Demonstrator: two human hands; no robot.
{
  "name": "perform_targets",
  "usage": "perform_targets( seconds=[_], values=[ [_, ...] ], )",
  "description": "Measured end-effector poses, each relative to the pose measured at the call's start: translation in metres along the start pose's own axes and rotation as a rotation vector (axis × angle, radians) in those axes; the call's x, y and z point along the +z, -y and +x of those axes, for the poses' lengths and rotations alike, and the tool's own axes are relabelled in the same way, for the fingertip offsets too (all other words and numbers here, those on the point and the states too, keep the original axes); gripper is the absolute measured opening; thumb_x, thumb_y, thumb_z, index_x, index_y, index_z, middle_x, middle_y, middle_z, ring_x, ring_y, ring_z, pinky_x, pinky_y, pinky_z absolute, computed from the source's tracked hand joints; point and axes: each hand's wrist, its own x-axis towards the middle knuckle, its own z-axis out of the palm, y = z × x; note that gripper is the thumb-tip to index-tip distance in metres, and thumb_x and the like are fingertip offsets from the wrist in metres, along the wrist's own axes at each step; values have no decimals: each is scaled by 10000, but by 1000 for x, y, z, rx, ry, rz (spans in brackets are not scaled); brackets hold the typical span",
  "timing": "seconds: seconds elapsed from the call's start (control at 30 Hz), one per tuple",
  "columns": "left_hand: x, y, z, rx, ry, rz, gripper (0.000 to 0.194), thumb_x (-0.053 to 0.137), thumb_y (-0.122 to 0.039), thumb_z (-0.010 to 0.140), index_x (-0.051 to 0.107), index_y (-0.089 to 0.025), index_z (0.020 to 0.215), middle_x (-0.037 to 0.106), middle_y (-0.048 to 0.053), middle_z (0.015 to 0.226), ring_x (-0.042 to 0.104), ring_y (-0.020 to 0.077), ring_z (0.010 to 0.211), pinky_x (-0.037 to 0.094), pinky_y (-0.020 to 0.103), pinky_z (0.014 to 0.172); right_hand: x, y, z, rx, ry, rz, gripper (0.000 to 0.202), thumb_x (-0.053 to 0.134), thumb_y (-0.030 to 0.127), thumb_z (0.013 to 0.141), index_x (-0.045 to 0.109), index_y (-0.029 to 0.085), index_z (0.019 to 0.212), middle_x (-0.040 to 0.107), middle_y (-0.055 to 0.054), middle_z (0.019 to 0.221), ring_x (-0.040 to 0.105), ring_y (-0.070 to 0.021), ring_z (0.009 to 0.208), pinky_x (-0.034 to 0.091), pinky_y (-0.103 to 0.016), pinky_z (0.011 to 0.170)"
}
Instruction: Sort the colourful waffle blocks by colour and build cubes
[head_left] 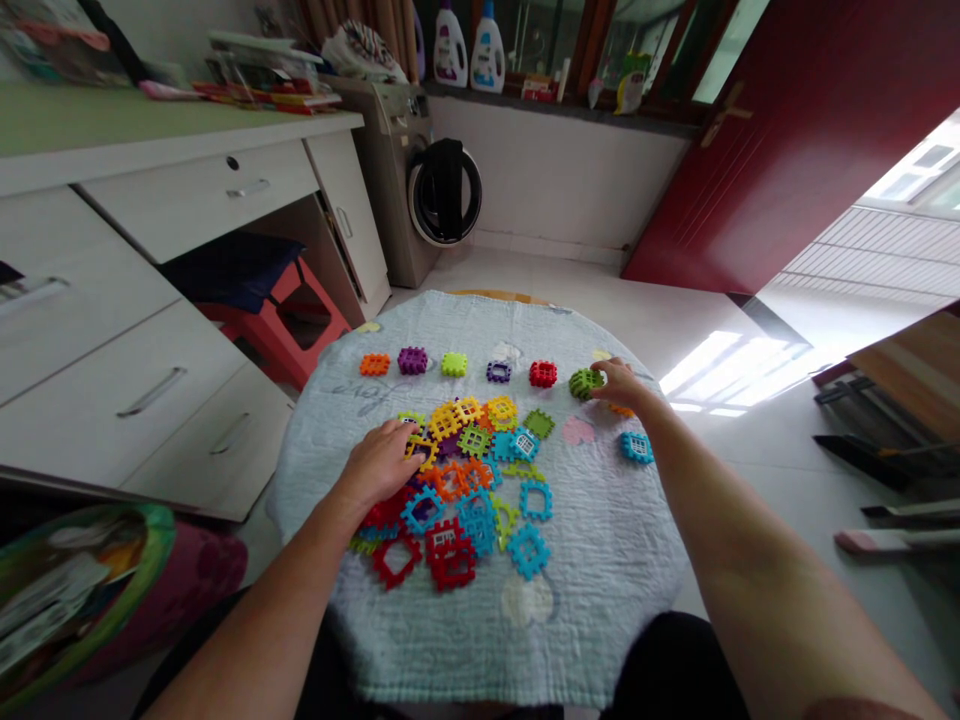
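My right hand (621,386) reaches to the far right of the cloth, its thumb and fingers closed on a small stack of green interlocking plastic blocks (585,384). An orange block (621,410) shows partly from under that wrist, and blue stacked blocks (637,447) lie nearer. At the left edge of a mixed pile, my left hand (384,460) rests with thumb and fingers apart beside a yellow block (424,452). The pile holds several notched square pieces, among them red blocks (451,553) and a blue frame (535,500). My left hand hides some pieces.
Along the far side sit orange (375,365), purple (412,361), lime (454,364), dark purple (499,372) and red blocks (543,374). A pale blue cloth (600,560) covers the round table. Around it are a red stool (304,320), white drawers (150,390) and a bin (161,570).
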Motion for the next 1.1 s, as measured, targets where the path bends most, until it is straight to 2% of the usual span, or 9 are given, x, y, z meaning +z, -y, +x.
perform_targets(
  seconds=[0.57, 0.67, 0.73, 0.83, 0.9, 1.0, 1.1],
  values=[
    [1, 0, 0, -8, 3, -13, 444, 517, -373, 810, 572, -164, 1197, 588, 120, 1206, 561, 257, 1125, 427, 347, 973, 1, 3, 3, -47, -4, -21, 527, 680, 302, 682, 591, 166, 1183, 545, -140, 1131, 469, -284, 1134, 340, -389, 979],
    [0, 0, 0, -9, 10, -10, 442, 510, -367, 810, 570, -164, 1198, 586, 121, 1214, 559, 256, 1132, 425, 346, 975, 1, 1, 2, -52, -47, 18, 577, 693, 303, 654, 564, 172, 1201, 551, -136, 1128, 475, -299, 1127, 346, -415, 977],
    [0, -1, 0, -5, 14, -12, 444, 504, -367, 812, 567, -162, 1200, 584, 124, 1221, 559, 257, 1134, 427, 347, 974, 0, 0, -3, -54, -119, 69, 639, 699, 307, 640, 523, 180, 1242, 554, -126, 1125, 483, -301, 1120, 355, -428, 976],
    [-1, -2, 0, -3, 26, -6, 453, 496, -370, 817, 558, -156, 1211, 580, 127, 1229, 555, 254, 1140, 424, 344, 979, 0, 3, -23, -43, -238, 149, 606, 667, 286, 671, 510, 192, 1248, 556, -111, 1125, 516, -274, 1082, 383, -406, 959],
    [-2, -3, -1, -7, 31, 2, 457, 490, -365, 821, 548, -161, 1226, 573, 124, 1245, 550, 247, 1152, 418, 336, 984, 0, 12, -45, -42, -242, 177, 499, 630, 250, 707, 552, 182, 1195, 559, -111, 1132, 545, -244, 1042, 408, -362, 929],
    [-1, -5, -1, -9, 39, 11, 451, 492, -357, 821, 545, -169, 1228, 560, 126, 1270, 537, 251, 1171, 413, 343, 988, 0, 38, -84, -124, -64, 206, 369, 608, 191, 734, 603, 156, 1101, 603, -104, 1063, 587, -200, 929, 442, -302, 843],
    [0, -7, -1, -2, 51, 2, 437, 510, -348, 808, 560, -168, 1204, 566, 132, 1260, 537, 260, 1163, 410, 358, 986, -2, 73, -121, -247, 108, 201, 336, 608, 177, 749, 604, 149, 1084, 638, -97, 1009, 595, -196, 880, 448, -308, 817]
  ],
)
